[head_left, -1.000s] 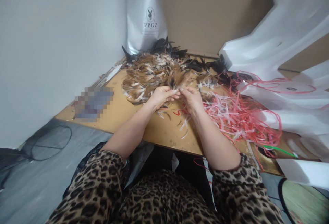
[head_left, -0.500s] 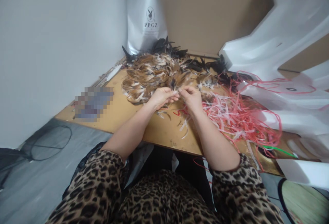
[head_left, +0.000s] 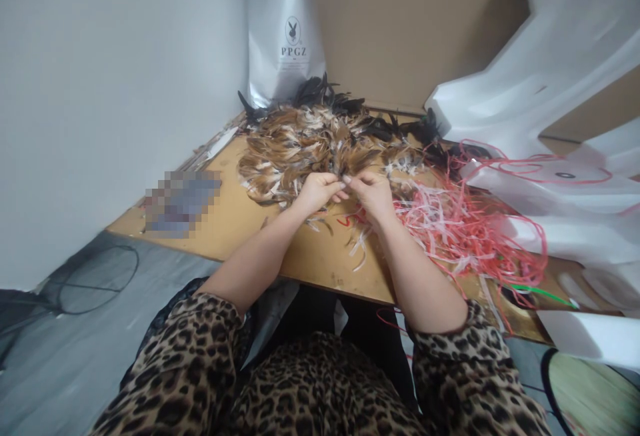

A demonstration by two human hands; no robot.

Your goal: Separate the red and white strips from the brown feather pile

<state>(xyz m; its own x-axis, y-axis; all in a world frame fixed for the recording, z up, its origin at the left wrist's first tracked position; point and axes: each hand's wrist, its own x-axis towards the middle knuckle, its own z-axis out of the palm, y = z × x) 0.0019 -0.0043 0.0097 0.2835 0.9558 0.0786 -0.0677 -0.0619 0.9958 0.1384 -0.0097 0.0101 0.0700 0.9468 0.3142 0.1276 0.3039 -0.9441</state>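
A heap of brown and white feathers (head_left: 305, 146) lies on the wooden tabletop (head_left: 235, 223), with black feathers (head_left: 320, 93) behind it. My left hand (head_left: 319, 191) and my right hand (head_left: 373, 193) meet at the near edge of the heap, fingertips pinched together on a small bunch of brown feathers. What lies between the fingertips is too small to make out further. Both forearms reach forward over the table's front edge.
A tangle of red and pink strips (head_left: 465, 223) lies right of my hands. White sheets (head_left: 550, 89) pile up at the right. A white PPGZ bag (head_left: 285, 29) stands at the back against a brown board. A white wall runs along the left.
Both hands have shifted slightly forward into the feather heap, still pinched together. Nothing else has moved.
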